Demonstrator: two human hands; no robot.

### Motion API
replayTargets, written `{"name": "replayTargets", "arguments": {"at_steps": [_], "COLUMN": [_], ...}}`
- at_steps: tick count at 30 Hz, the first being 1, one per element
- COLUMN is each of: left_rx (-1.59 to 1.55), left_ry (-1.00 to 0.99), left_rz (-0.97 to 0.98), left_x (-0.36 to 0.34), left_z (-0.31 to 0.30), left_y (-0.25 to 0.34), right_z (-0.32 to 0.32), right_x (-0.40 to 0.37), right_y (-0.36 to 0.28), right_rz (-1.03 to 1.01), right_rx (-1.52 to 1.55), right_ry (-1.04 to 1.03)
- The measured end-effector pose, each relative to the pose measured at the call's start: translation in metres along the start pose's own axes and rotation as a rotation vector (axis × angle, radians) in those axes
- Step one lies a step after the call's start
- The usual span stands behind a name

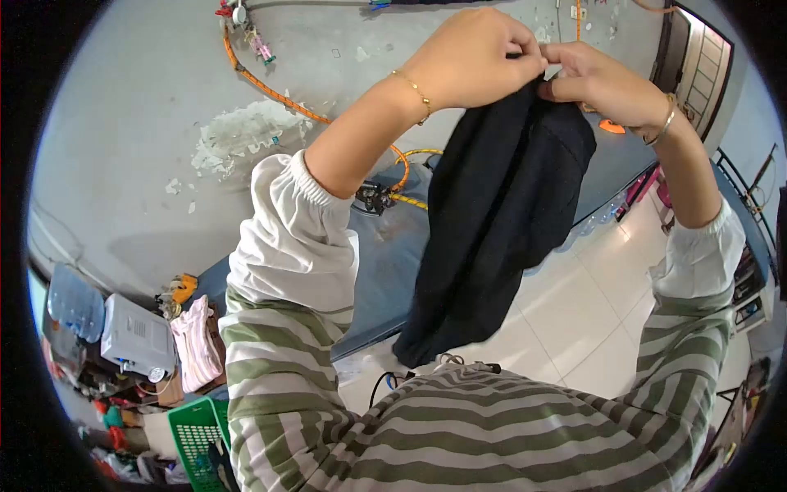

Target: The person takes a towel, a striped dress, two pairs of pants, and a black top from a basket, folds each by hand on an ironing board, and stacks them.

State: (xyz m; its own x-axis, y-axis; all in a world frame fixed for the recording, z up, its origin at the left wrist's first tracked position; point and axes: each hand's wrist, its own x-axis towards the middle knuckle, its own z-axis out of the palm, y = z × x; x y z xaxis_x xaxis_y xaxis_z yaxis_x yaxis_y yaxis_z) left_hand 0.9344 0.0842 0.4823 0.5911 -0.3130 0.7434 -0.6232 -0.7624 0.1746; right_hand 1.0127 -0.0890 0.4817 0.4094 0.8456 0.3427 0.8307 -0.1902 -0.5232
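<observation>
A black garment (500, 205) hangs in front of me, folded lengthwise, its lower end reaching down near my waist. At its top edge my left hand (484, 61) is closed, pinching the cloth between thumb and fingers. Close beside it, my right hand (602, 82) grips the same top edge, thumb against bent fingers. The fingertips of both hands nearly meet there. What kind of garment it is does not show clearly.
Behind the garment is a blue padded surface (381, 283) against a peeling grey wall (164, 98). An orange rope (283, 98) runs down the wall. A green basket (193, 435), a folded striped cloth (197, 344) and a water jug (74, 302) stand at lower left.
</observation>
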Motion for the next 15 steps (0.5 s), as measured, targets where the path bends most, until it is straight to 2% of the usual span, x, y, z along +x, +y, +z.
{"name": "replayTargets", "arguments": {"at_steps": [1, 3, 7, 10, 13, 14, 15], "left_rx": [0.004, 0.01, -0.102, -0.192, -0.311, -0.119, 0.066], "left_ry": [-0.013, -0.039, -0.093, -0.104, -0.07, -0.322, -0.372], "left_rz": [0.02, 0.052, -0.091, -0.139, -0.076, -0.281, -0.263], "left_x": [0.003, 0.006, 0.019, 0.028, 0.015, 0.009, -0.002], "left_z": [-0.001, -0.003, -0.007, -0.001, 0.014, 0.014, 0.02], "left_y": [0.006, 0.015, 0.042, 0.049, 0.04, 0.023, 0.017], "right_z": [-0.009, -0.026, -0.054, -0.073, -0.111, -0.128, -0.13], "right_x": [0.003, 0.002, -0.007, -0.013, -0.029, -0.032, -0.043], "right_y": [-0.002, 0.001, -0.011, -0.013, -0.042, -0.032, -0.04], "right_rz": [0.038, -0.027, -0.044, -0.135, -0.186, -0.209, -0.079], "right_rx": [-0.034, -0.054, -0.226, -0.329, -0.493, -0.472, -0.358], "right_ry": [-0.087, -0.134, -0.211, -0.157, -0.095, 0.09, 0.324]}}
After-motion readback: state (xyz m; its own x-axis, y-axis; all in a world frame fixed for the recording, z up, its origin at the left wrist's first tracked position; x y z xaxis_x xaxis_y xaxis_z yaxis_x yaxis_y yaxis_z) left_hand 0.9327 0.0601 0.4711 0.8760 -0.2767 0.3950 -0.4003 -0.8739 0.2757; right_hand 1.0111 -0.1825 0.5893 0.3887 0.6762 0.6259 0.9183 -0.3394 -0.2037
